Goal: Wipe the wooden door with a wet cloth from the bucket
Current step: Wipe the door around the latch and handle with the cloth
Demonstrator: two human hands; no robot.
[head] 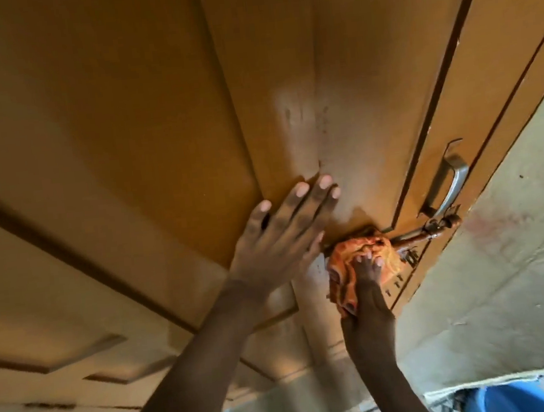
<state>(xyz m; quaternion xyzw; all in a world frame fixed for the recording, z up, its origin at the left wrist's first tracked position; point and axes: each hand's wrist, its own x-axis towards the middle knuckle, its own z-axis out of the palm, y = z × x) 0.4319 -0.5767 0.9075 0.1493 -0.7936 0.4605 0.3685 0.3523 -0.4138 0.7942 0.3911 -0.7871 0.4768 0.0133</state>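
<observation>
One cloth [362,260] under right grip [367,283], on door [155,117]

The left hand [278,235] is flat with its fingers spread, pointing to 1 o'clock. The right hand [367,283] is curled tight in a grip, arm reaching up to 12 o'clock.
</observation>
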